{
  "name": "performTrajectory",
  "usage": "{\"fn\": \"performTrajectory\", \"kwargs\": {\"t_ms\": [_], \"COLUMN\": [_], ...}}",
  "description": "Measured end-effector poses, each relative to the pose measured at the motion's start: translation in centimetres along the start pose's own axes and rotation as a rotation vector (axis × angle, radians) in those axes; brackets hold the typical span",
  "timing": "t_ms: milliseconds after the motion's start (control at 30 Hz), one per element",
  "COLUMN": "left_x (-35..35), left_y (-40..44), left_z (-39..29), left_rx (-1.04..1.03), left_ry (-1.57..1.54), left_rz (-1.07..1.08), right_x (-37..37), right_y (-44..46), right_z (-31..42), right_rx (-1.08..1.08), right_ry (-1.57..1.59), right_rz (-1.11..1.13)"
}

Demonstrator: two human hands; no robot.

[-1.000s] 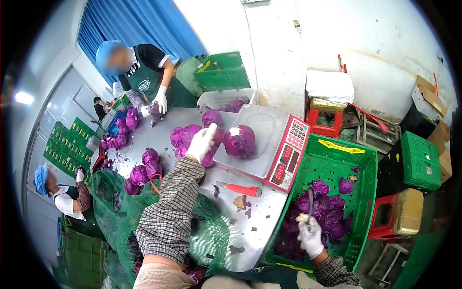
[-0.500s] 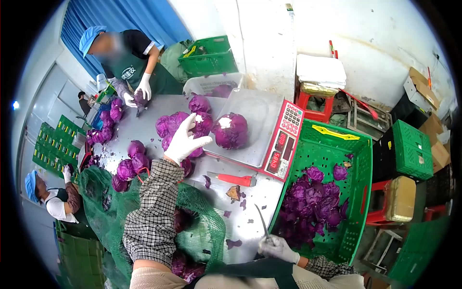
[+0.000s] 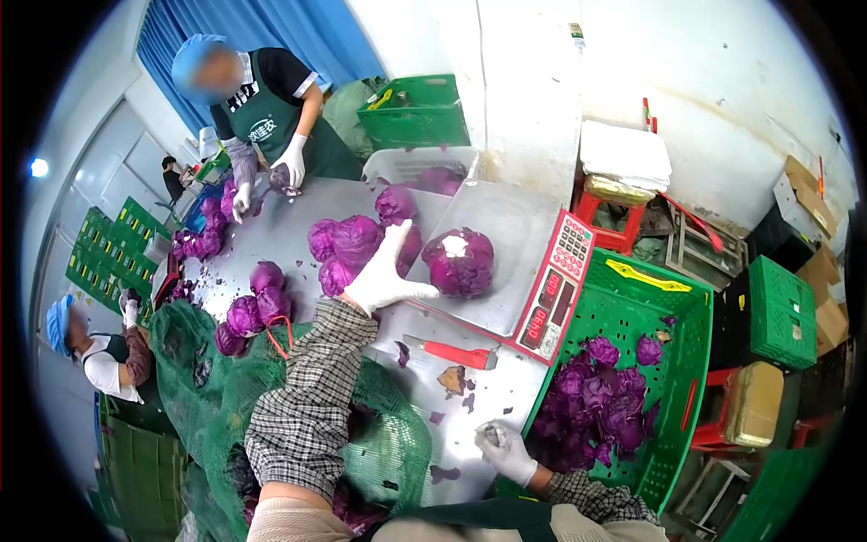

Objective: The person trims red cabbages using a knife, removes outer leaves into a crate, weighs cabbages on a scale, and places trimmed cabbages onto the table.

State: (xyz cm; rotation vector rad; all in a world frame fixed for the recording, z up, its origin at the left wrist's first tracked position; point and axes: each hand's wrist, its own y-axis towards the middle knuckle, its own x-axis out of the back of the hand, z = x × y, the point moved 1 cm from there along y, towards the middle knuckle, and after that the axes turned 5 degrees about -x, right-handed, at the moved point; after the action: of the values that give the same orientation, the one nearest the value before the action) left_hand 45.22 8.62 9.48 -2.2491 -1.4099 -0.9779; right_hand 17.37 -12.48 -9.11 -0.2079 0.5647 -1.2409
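At mid-frame the left hand [image 3: 386, 278] is spread, thumb at the edge of the round, glossy purple cabbage [image 3: 462, 269] on the smooth metal-topped scale [image 3: 522, 237], apparently a weighing step where lifting calls for a wide grip; right hand [image 3: 510, 454], lower centre, is curled, contents unclear.

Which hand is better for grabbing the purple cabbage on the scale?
Probably the left hand: it's spread open right beside the purple cabbage on the scale. The right hand is farther away, looks curled, and sits near the green crate.
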Motion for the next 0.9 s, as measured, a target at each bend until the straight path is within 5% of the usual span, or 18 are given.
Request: {"fn": "performTrajectory", "kwargs": {"t_ms": [300, 533, 600, 667, 733, 900], "left_x": [-1.5, -3.7, -4.2, -5.3, -7.0, -9.4], "left_y": [1.5, 2.5, 1.4, -1.6, -5.5, -17.2], "left_z": [-3.4, -1.9, -2.0, -2.0, -2.9, -12.8], "left_rx": [-0.047, 0.038, 0.015, 0.120, -0.025, 0.128], "left_ry": [0.217, -0.195, -0.446, -0.783, -1.113, -1.377], "left_rz": [0.106, 0.015, -0.073, -0.171, -0.140, -0.118], "right_x": [0.0, 0.3, 0.2, 1.9, 2.5, 0.5], "right_y": [-0.1, 1.0, -0.2, 1.7, 0.9, -5.9], "right_z": [-0.6, -2.0, 0.9, -1.4, 2.8, 14.4], "right_rx": [-0.023, 0.257, 0.058, 0.167, 0.351, 0.612], "right_ry": [0.135, -0.109, 0.027, 0.297, 0.117, -0.165], "right_rz": [0.026, -0.040, -0.013, -0.116, -0.314, -0.159]}}
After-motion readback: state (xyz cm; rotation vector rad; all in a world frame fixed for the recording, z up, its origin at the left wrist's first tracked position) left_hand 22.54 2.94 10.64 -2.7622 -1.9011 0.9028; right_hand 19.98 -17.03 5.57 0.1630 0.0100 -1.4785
